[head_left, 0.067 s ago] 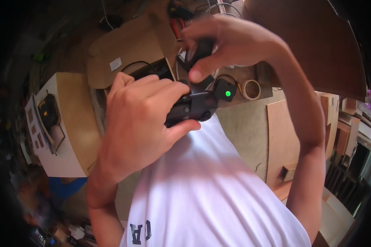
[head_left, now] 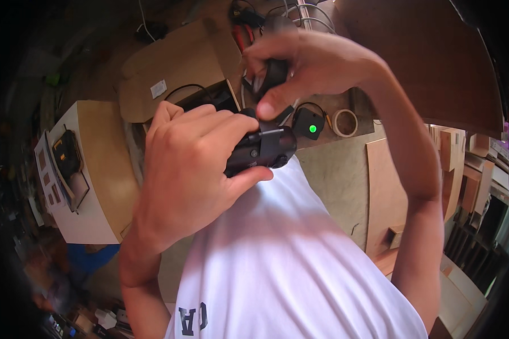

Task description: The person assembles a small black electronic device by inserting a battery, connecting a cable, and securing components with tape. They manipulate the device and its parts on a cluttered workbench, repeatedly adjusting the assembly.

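My left hand (head_left: 192, 158) is wrapped round a black rounded device (head_left: 249, 161) with small buttons, held in front of my chest. A flat black strip of tape (head_left: 271, 138) lies across the device near its right end. Above it, my right hand (head_left: 300, 65) grips a black tape roll (head_left: 276, 73), slightly blurred. Its thumb presses near the top of the device, close to my left fingertips. The underside of the device and part of the roll are hidden by my fingers.
Behind my hands, an open cardboard box (head_left: 181, 56) lies on the brown workbench (head_left: 316, 148). Beside the device are a black box with a green light (head_left: 309, 124) and a tan ring (head_left: 345, 122). A white-sided cabinet (head_left: 73, 186) stands left; wooden boards (head_left: 390, 186) lean at right.
My right hand has shifted slightly down and left with the tape roll. The device in my left hand has barely moved.
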Available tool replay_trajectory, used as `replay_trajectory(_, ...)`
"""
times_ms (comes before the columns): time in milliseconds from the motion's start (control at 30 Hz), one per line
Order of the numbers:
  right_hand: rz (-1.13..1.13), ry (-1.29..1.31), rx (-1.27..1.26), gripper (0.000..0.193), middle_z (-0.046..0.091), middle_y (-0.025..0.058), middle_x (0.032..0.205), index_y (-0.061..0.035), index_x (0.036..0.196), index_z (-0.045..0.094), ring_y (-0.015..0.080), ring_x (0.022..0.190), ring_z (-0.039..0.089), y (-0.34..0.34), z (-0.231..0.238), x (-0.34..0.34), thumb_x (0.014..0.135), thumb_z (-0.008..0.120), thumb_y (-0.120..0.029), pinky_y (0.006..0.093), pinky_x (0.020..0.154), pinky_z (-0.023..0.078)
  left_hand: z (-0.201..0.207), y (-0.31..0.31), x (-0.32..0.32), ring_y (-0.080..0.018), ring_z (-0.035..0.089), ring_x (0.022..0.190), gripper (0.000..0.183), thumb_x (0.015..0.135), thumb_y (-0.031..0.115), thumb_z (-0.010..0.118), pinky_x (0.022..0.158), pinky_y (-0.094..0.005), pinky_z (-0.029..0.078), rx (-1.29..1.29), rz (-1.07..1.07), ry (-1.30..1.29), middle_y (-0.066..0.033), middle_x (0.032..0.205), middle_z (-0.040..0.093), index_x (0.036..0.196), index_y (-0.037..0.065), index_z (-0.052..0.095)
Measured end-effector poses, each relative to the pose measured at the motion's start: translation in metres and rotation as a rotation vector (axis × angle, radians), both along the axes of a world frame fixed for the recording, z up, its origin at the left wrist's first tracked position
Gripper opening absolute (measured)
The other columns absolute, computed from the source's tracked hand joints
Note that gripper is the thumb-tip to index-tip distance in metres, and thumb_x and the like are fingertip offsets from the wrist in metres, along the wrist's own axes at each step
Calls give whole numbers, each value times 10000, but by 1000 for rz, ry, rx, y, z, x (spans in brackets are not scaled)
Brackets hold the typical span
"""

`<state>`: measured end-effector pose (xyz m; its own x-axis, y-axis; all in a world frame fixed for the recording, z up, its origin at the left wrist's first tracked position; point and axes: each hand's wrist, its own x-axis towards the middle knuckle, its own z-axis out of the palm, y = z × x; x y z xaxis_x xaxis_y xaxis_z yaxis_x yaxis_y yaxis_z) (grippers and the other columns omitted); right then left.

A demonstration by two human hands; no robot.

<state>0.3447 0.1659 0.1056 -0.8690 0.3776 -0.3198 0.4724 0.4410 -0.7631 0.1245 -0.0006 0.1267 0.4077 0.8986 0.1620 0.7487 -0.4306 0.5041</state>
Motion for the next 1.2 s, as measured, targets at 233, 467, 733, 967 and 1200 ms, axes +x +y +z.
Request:
replay_trajectory(233,-37,267,-429,609,725,93,1078,-26,976,596,162,1019,645,-28,-50,-9,866,969,-495,367,846,518,-2,-14,-11,-221,690,799,649,667,273,1009,807,-432,383,149,-18,-53,6,897,736,1174,125,631)
replay_trajectory(467,2,642,23,523,679,194,1140,-37,856,640,288,878,671,-53,-23,14,804,988,-424,382,768,541,-10,-46,-17,-170,717,844,386,781,113,820,729,-436,281,246,-148,96,-8,988,802,1021,209,533)
replay_trajectory(733,-143,607,212,463,639,182,1142,-54,775,634,221,685,559,-78,-9,11,715,989,-345,333,644,468,-20,-64,-20,-156,709,805,301,825,31,727,742,-443,242,211,-111,19,-87,955,812,982,187,524)
replay_trajectory(967,1,656,-26,449,688,215,1135,-28,807,644,293,779,677,-68,-46,-10,812,957,-349,378,696,534,-20,-58,-22,-86,679,783,138,914,153,819,746,-390,252,411,-194,172,5,886,756,1039,185,771)
replay_trajectory(1200,111,640,-516,441,672,214,1073,-3,788,622,295,901,660,-51,-67,-12,848,888,-350,383,785,508,-13,-59,-21,-77,612,760,213,891,190,860,747,-386,274,358,-183,215,47,858,685,1103,168,873)
